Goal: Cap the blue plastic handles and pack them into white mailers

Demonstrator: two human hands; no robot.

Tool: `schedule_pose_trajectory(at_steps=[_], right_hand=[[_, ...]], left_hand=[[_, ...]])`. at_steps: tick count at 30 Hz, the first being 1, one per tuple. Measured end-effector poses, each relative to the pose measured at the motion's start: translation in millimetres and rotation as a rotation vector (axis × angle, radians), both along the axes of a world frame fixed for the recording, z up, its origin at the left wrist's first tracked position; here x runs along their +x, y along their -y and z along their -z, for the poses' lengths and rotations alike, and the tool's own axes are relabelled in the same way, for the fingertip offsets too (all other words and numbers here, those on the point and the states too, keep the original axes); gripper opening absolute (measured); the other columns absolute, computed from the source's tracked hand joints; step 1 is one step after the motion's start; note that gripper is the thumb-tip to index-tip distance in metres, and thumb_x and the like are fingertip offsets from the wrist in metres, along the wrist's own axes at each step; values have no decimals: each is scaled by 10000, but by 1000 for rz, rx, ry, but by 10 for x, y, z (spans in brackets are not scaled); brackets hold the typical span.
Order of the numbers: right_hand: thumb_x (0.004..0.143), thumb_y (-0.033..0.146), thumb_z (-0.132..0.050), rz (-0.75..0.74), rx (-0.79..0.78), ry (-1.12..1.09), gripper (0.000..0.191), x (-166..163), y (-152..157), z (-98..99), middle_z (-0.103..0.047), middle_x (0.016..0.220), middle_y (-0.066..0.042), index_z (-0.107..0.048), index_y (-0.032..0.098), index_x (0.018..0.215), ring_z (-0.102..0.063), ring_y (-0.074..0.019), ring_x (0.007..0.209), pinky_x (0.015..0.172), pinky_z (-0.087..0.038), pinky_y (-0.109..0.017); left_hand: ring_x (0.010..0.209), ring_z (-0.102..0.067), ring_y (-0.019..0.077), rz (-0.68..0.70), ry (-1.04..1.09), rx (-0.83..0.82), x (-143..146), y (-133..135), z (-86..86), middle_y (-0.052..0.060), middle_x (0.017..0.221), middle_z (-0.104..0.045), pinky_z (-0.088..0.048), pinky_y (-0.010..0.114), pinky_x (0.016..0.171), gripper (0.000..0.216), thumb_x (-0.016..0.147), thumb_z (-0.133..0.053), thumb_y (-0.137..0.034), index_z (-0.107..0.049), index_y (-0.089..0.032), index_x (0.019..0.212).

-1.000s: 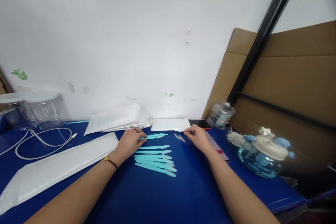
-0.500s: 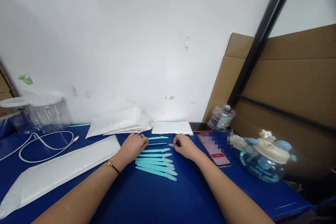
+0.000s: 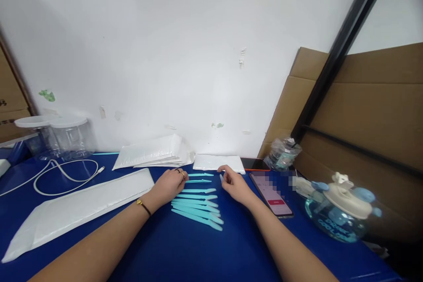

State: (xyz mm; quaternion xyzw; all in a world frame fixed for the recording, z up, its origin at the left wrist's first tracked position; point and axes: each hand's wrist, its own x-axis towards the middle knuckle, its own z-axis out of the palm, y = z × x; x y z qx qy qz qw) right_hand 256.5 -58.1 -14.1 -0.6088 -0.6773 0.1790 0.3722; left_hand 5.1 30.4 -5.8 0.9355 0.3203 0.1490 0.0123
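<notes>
Several slim turquoise plastic sticks (image 3: pixel 197 205) lie in a row on the blue table (image 3: pixel 185 251). My left hand (image 3: pixel 168 185) rests on the table with its fingers curled against the sticks' left ends, beside the upper ones (image 3: pixel 198 180). My right hand (image 3: pixel 233 184) hovers just right of the row, thumb and fingers pinching a small clear cap (image 3: pixel 221 178).
A long white padded envelope (image 3: pixel 79 207) lies at the left, with a stack of more envelopes (image 3: pixel 152 152) and a small white pouch (image 3: pixel 218 161) by the wall. A phone (image 3: pixel 271 189), a blue water jug (image 3: pixel 340 211), a white cable (image 3: pixel 66 176), clear jars (image 3: pixel 62 136) and cardboard (image 3: pixel 363 110) surround the area.
My right hand drew in from the phone towards the row of sticks, carrying a small clear cap. The two top sticks now lie apart, in line with the row. The view shifted slightly.
</notes>
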Motion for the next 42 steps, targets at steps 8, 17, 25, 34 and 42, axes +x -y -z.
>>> schedule_pose_trajectory(at_steps=[8, 17, 25, 34, 42], right_hand=[[756, 291, -522, 19, -171, -98, 244, 130, -20, 83, -585, 652, -5, -631, 153, 926, -526, -123, 550, 527, -415, -236], [757, 288, -599, -7, -45, 277, 153, 164, -8, 20, -626, 816, -47, -730, 230, 811, -586, -172, 734, 684, -451, -287], [796, 267, -558, -66, -4, 176, 198, 160, 13, 40, -686, 922, -39, -705, 250, 928, -611, -198, 880, 812, -462, -333], [804, 243, -558, -106, 10, 218, 192, 84, -22, 46, -685, 881, -31, -714, 262, 913, -602, -191, 845, 782, -455, -311], [801, 219, -573, -113, 31, 285, 184, -82, -15, 14, -676, 843, -22, -717, 279, 899, -573, -188, 830, 778, -431, -313]], left_hand=[[784, -563, 161, 23, 57, -43, -35, -36, 73, 25, 837, -617, -383, 269, 719, 202, 839, -390, -203, -591, -217, 856], [787, -573, 152, 58, 110, -124, -70, -77, 103, 6, 851, -646, -387, 248, 696, 207, 853, -405, -221, -611, -229, 875], [800, -572, 154, 67, 131, -158, -76, -62, 75, 16, 845, -648, -396, 240, 694, 218, 835, -411, -188, -623, -217, 879], [789, -568, 149, 81, 120, -134, -63, -67, 95, 8, 836, -639, -391, 236, 682, 226, 846, -399, -186, -621, -223, 861], [807, -571, 143, 125, 133, -143, -20, -25, 101, 3, 852, -644, -392, 228, 707, 234, 861, -400, -196, -631, -224, 875]])
